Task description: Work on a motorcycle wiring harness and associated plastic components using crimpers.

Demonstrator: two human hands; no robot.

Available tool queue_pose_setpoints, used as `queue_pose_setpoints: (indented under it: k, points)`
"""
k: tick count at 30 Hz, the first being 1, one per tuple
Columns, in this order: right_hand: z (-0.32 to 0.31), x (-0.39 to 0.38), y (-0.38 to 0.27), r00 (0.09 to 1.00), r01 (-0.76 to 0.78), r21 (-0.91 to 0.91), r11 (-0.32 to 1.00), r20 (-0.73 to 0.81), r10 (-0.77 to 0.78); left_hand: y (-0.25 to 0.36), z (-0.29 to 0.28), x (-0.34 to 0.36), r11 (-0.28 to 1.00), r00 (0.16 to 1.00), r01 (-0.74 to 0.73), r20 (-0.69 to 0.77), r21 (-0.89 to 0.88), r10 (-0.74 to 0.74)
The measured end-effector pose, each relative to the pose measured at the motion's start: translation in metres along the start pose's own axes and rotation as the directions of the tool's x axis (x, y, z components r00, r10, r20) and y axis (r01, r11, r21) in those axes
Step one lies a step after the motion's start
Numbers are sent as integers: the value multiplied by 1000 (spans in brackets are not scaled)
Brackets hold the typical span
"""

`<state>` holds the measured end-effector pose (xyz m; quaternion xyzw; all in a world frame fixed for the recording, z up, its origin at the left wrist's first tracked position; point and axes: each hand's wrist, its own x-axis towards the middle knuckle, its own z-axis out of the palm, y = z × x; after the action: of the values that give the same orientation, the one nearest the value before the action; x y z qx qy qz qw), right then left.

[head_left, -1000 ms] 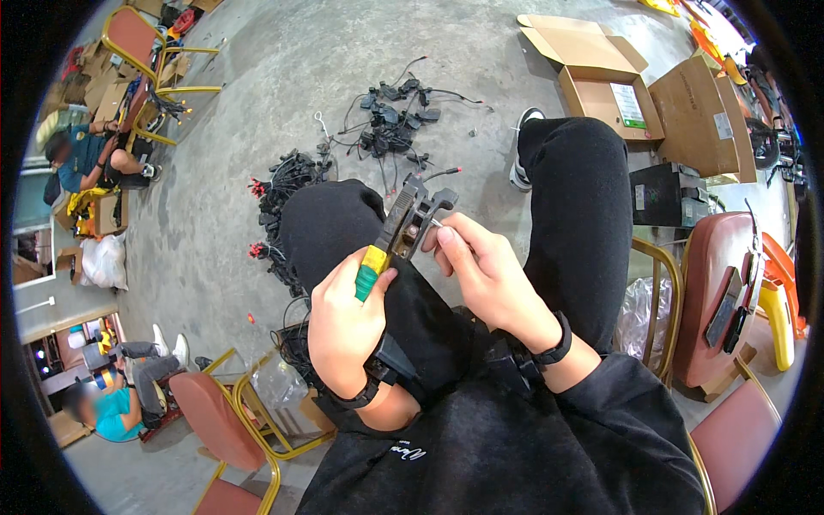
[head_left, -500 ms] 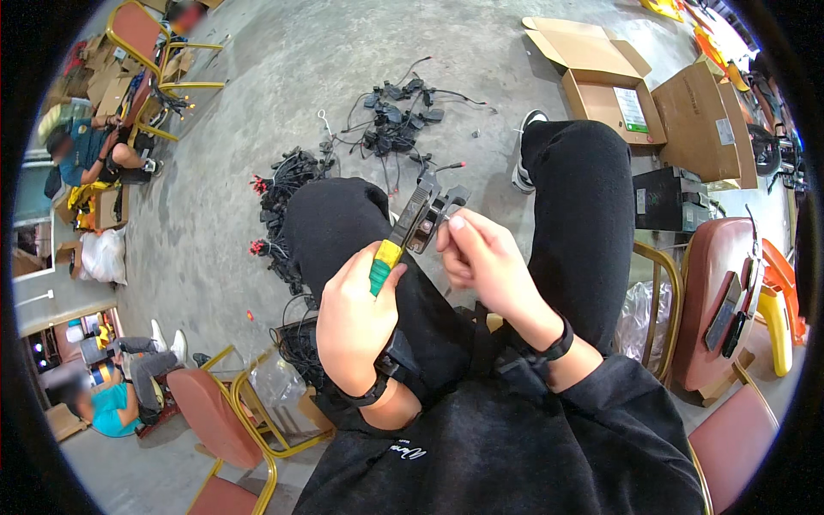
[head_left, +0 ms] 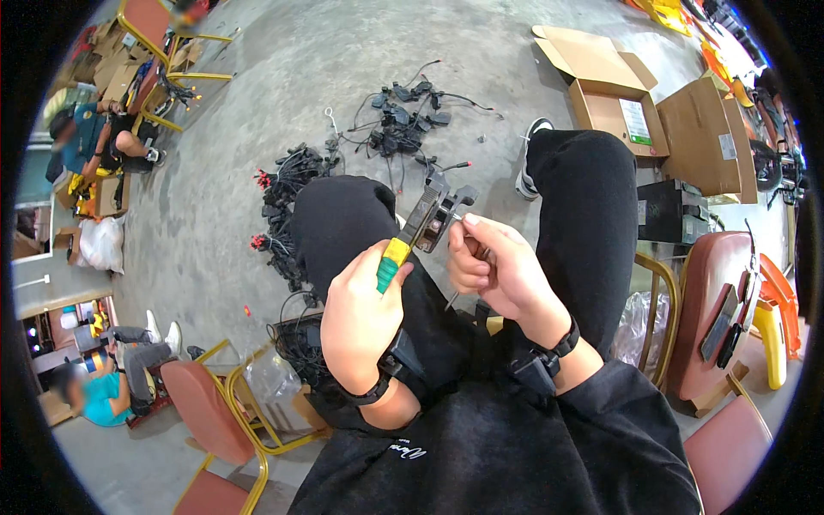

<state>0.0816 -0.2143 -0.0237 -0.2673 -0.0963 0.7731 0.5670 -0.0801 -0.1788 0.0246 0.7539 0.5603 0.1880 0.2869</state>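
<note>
My left hand (head_left: 360,318) is closed round the yellow-and-green handle (head_left: 390,262) of a tool with a dark, long metal head (head_left: 422,210). A black part with a small metal fitting (head_left: 442,221) sits at that head, above my left knee. My right hand (head_left: 506,266) has its fingertips pinched just right of the black part, on a small silvery piece at its side, with the other fingers curled round a thin metal rod (head_left: 455,299) that sticks out below them.
Tangled black cables (head_left: 403,116) and bunched cables (head_left: 287,189) lie on the concrete floor. Open cardboard boxes (head_left: 618,120), a black case (head_left: 674,210) and padded chairs (head_left: 206,403) stand around me. Two people (head_left: 81,142) (head_left: 103,395) sit at the left.
Both hands and the tool have shifted slightly right. My right fingers have curled further in, and the thin rod now shows below them.
</note>
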Motion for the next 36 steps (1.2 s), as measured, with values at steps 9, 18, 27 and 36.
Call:
queue_pose_setpoints:
  k: [9, 18, 27, 36]
  points:
    - [3, 1, 6, 998, 56, -94, 994, -35, -59, -7, 2, -1, 999, 999, -34, -25, -6, 34]
    - [13, -6, 5, 885, 169, -915, 366, -22, -465, -10, -5, -1, 997, 999, -29, 28, -66, 31]
    - [5, -2, 3, 998, -35, 149, 988, 61, 26, -11, -4, 0, 996, 999, -15, 34, -90, 18]
    - [5, -3, 0, 981, -195, 570, 798, 99, 169, -8, 3, 0, 999, 1000, -24, -9, -43, 23]
